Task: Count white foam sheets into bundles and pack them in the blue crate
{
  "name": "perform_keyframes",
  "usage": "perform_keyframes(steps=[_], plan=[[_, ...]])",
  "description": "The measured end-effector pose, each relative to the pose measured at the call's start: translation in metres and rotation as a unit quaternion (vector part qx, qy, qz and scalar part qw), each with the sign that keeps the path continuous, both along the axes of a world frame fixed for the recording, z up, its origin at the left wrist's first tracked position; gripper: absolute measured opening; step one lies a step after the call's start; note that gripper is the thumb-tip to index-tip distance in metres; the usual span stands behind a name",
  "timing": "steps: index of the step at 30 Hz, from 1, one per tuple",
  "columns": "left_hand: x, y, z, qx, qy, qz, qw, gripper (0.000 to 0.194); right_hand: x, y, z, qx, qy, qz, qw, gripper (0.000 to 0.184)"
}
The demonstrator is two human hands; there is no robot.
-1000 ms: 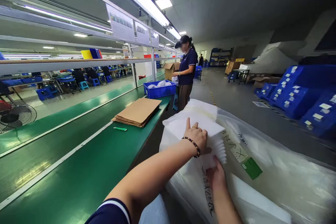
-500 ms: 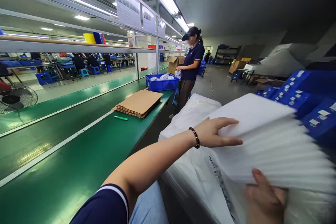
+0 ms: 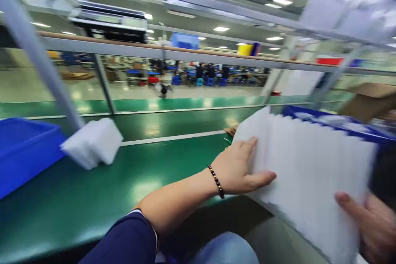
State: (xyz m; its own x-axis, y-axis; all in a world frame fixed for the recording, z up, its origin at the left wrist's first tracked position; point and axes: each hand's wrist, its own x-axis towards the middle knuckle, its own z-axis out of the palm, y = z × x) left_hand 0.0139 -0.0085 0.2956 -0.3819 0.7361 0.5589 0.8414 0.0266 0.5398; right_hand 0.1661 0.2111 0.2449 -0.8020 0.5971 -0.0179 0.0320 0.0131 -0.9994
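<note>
Between both hands I carry a thick stack of white foam sheets, tilted on edge above the front of the green conveyor table. My left hand, with a bead bracelet at the wrist, grips the stack's left end, fingers behind and thumb along the bottom. At the lower right corner my right hand holds the other end, blurred by motion. A smaller pile of white foam lies on the table to the left.
A blue bin stands at the left edge of the table, another blue bin behind the stack. A metal shelf frame runs overhead. Seated workers are far behind. A cardboard box is at the right.
I have lifted the foam stack off the plastic-wrapped bundle and swung it left toward the green table. The view turned left with it, and the standing co-worker is out of sight.
</note>
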Motion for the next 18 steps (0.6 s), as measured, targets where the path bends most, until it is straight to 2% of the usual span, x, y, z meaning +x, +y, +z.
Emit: perform_keyframes(steps=[2, 3, 7, 10, 12, 14, 16, 18], plan=[[-0.043, -0.039, -0.018, -0.055, -0.057, 0.091, 0.993, 0.081, -0.077, -0.039, 0.006, -0.006, -0.012, 0.055, 0.998, 0.083], [-0.064, -0.06, -0.026, -0.074, -0.081, 0.128, 0.986, 0.08, -0.113, -0.062, 0.008, -0.009, -0.02, 0.091, 0.996, 0.084], [-0.144, -0.145, -0.042, -0.108, -0.142, 0.27, 0.946, 0.063, -0.238, -0.158, 0.008, -0.024, -0.025, 0.275, 0.961, 0.064], [-0.204, -0.207, -0.046, -0.13, -0.167, 0.353, 0.911, 0.045, -0.322, -0.225, -0.002, 0.003, -0.037, 0.342, 0.939, 0.047], [-0.238, -0.245, -0.046, -0.151, -0.172, 0.402, 0.887, 0.039, -0.37, -0.266, -0.012, 0.026, -0.063, 0.345, 0.936, 0.045], [-0.263, -0.279, -0.046, -0.17, -0.157, 0.452, 0.861, 0.039, -0.407, -0.305, -0.024, 0.041, -0.096, 0.339, 0.935, 0.051], [-0.275, -0.307, -0.049, -0.181, -0.122, 0.498, 0.839, 0.044, -0.433, -0.339, -0.04, 0.055, -0.125, 0.334, 0.933, 0.059], [-0.276, -0.328, -0.056, -0.189, -0.075, 0.525, 0.827, 0.051, -0.451, -0.369, -0.059, 0.071, -0.134, 0.339, 0.928, 0.061]])
